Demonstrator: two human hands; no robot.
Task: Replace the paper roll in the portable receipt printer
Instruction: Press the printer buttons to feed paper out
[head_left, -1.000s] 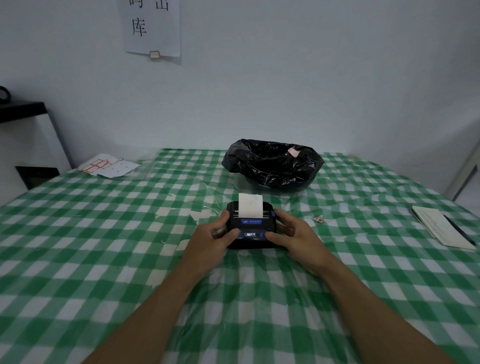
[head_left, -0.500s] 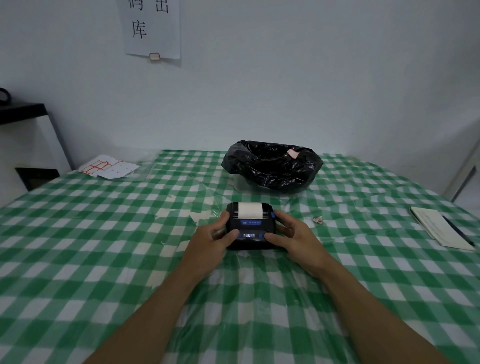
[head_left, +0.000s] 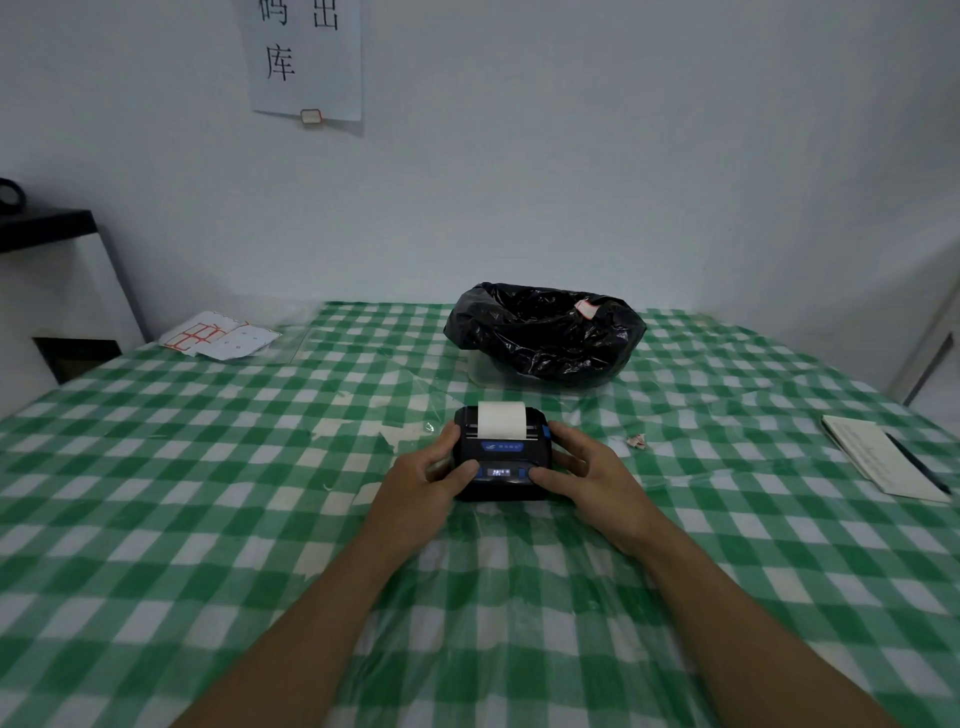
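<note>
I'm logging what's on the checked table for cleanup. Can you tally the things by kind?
Printers: 1
Bag-lined bins: 1
Label sheet piles: 1
Notebooks: 1
Pens: 1
Paper scraps: 1
Total: 6

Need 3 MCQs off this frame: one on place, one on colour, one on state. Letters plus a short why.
1. Where is the bin bag relative to the printer?
A. Behind it, toward the wall
B. Left of it
C. Under it

2. What colour is the tablecloth check?
A. Red and white
B. Green and white
C. Blue and yellow

3. How are the hands placed?
A. Both off the printer
B. Only one on it
C. Left hand and right hand grip its two sides

Answers:
1 A: the bag sits farther up the table, past the printer.
2 B: green and white squares cover the table.
3 C: a hand is on each side, thumbs on the front, with paper showing at the top.
</note>
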